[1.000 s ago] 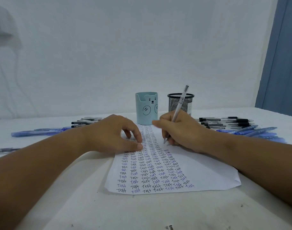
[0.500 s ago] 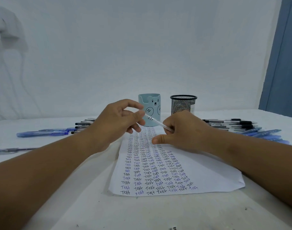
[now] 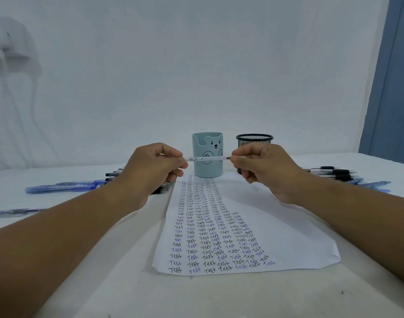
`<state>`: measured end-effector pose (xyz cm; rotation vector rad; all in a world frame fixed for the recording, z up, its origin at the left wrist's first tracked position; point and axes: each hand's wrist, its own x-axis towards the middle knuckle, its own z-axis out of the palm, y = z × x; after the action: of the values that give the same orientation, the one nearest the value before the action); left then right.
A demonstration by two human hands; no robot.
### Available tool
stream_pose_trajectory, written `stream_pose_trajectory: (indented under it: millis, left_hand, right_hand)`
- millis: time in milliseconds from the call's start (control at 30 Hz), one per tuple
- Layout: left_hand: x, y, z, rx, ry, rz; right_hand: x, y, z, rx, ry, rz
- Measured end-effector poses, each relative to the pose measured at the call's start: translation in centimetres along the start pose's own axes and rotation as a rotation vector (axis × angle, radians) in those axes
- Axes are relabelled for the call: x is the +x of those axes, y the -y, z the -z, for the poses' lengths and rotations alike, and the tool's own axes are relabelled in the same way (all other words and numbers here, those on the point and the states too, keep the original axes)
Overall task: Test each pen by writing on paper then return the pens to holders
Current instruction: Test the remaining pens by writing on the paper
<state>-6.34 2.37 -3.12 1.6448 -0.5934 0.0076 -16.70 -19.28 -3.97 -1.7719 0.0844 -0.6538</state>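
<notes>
Both hands are now lifted off the sheet and holding the clear pen (image 3: 206, 158) level between them, where half a second ago it was slanting down from the left hand toward the right. The left hand (image 3: 150, 172) is pinching one end between thumb and curled fingers, and the right hand (image 3: 263, 167) is pinching the other end the same way, so each grip is closing on the pen and nothing else. The pen is hanging in the air, crossing in front of the pale blue bear holder (image 3: 207, 154), with the black mesh holder (image 3: 254, 140) just beside it to the right. Beneath the hands the paper (image 3: 276, 237) is lying flat on the white worktop (image 3: 196, 294), filled with columns of the word "Test" in black and blue ink. Blue and black pens (image 3: 61, 187) are lying scattered on the left, and another cluster of pens (image 3: 334, 174) is lying on the right. Behind everything a plain white wall is rising, with a blue curtain (image 3: 393, 76) hanging at the right edge.
</notes>
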Motion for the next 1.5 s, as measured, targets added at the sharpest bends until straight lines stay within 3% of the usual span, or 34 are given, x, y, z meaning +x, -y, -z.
stream_pose_trajectory:
  millis: [267, 500, 733, 1033, 1233, 1500]
  left_hand:
    - [-0.2, -0.2, 0.1, -0.028, -0.021, 0.023]
    - [-0.6, -4.3, -0.4, -0.053, -0.004, -0.081]
    - [-5.8, -9.8, -7.1, -0.096, 0.185, -0.209]
    - [-18.9, -12.6, -20.7, -0.059, 0.575, -0.34]
    - [-31.1, -7.1, -32.7, 0.029, 0.933, -0.338]
    - [-38.6, 8.2, -42.6, 0.271, 1.161, -0.015]
  right_hand:
    - [-0.1, 0.8, -0.1, 0.177, -0.033, -0.086]
    - [-0.9, 5.3, 2.3, 0.174, -0.126, -0.018]
    - [-9.5, 8.4, 10.9, 0.234, -0.288, 0.006]
    - [-30.3, 5.9, 22.2, 0.177, -0.593, -0.045]
    - [-47.0, -2.8, 27.1, 0.241, -0.912, -0.276]
    - [-59.2, -17.3, 26.1, 0.292, -1.068, -0.699]
